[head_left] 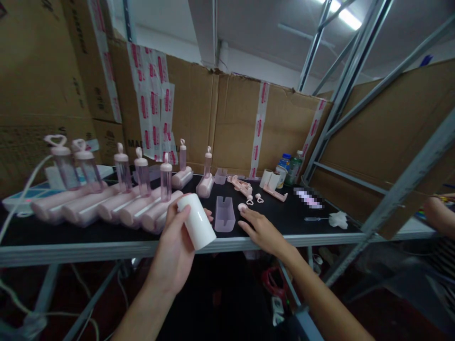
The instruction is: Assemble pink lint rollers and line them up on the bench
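At the near edge of the matte black surface [106, 233], the left hand [174, 248] wraps a closed grip round a smooth white cylinder [196, 221], held tilted over the edge. The right hand [265, 232] lies flat, its grip open and empty, fingertips [241, 223] just beside a small rounded pink cap [242, 207] and a translucent lilac tray [224, 215]. Further back lie glossy pink rollers [117, 208] with clear upright handles, then taped cardboard walls [227, 123] and grey metal racking [341, 94]
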A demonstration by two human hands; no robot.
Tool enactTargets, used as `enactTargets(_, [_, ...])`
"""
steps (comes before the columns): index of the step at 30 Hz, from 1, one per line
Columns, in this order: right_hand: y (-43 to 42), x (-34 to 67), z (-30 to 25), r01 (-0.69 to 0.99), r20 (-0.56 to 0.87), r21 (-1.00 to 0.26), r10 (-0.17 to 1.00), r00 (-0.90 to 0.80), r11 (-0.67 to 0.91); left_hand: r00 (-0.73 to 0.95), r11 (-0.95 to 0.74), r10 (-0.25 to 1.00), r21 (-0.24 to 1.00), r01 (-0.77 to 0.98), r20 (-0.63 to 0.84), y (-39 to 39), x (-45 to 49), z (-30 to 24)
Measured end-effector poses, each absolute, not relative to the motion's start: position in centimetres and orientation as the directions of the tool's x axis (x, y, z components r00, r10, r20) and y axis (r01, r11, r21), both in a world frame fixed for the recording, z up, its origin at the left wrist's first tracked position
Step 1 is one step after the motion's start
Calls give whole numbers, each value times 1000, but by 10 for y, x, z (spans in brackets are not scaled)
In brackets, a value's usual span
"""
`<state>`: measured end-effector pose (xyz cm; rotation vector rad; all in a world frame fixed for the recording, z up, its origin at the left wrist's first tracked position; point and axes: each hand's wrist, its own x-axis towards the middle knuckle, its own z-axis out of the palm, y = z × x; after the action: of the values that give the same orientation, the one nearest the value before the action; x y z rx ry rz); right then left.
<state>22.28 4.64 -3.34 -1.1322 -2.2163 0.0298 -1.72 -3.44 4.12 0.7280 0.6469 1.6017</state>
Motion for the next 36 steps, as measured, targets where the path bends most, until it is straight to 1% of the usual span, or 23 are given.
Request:
enactTargets(3, [29, 224, -36, 772, 569, -263, 739, -360, 578, -202, -183, 978, 723, -666, 62, -32, -19, 42])
enactTargets(5, [16, 227, -42, 783, 605, -292, 740, -293, 549, -237, -210, 970, 694, -689, 58, -30, -18, 42])
enactTargets(7, [6, 233, -52, 751, 626, -328, 727, -282, 573, -262, -233, 963, 671, -703, 61, -29, -17, 42])
enactTargets(9, [-1, 239, -62, 700, 655, -337, 691, -306, 630, -270, -244, 961, 657, -713, 64, -27, -16, 41])
enactTargets(12, [-11, 243, -67, 645, 712, -344, 637, -294, 682, -262, -219, 965, 644, -733, 31, -25, -13, 38])
enactTargets(14, [-19, 238, -59, 614, 757, -395, 621, -203, 683, -252, -202, 968, 643, -739, 14, -25, -9, 35])
enactTargets(16, [-30, 228, -41, 547, 791, -495, 611, -39, 675, -234, -192, 972, 649, -736, 22, -27, -4, 33])
enactTargets(18, [-39, 214, -19, 429, 776, -603, 619, 120, 673, -209, -175, 978, 662, -729, 29, -30, 3, 32])
enactTargets(19, [-42, 206, -8, 360, 757, -644, 632, 167, 675, -201, -168, 979, 670, -724, 28, -32, 6, 32])
enactTargets(21, [-45, 192, 9, 245, 722, -691, 667, 183, 680, -189, -162, 981, 687, -708, 37, -36, 12, 30])
enactTargets(23, [-44, 180, 18, 180, 695, -719, 701, 163, 671, -173, -163, 983, 699, -696, 57, -40, 16, 29])
enactTargets(26, [-42, 165, 16, 186, 665, -747, 712, 225, 638, -131, -153, 988, 705, -692, 86, -44, 21, 24])
enactTargets(29, [-47, 153, 6, 224, 656, -753, 684, 318, 619, -120, -153, 988, 701, -696, 97, -47, 25, 21])
enactTargets(33, [-61, 140, -8, 227, 674, -738, 679, 293, 635, -115, -166, 986, 692, -702, 121, -55, 30, 22])
enactTargets(36, [-68, 134, -13, 279, 709, -705, 646, 281, 652, -115, -192, 981, 696, -692, 156, -62, 34, 26])
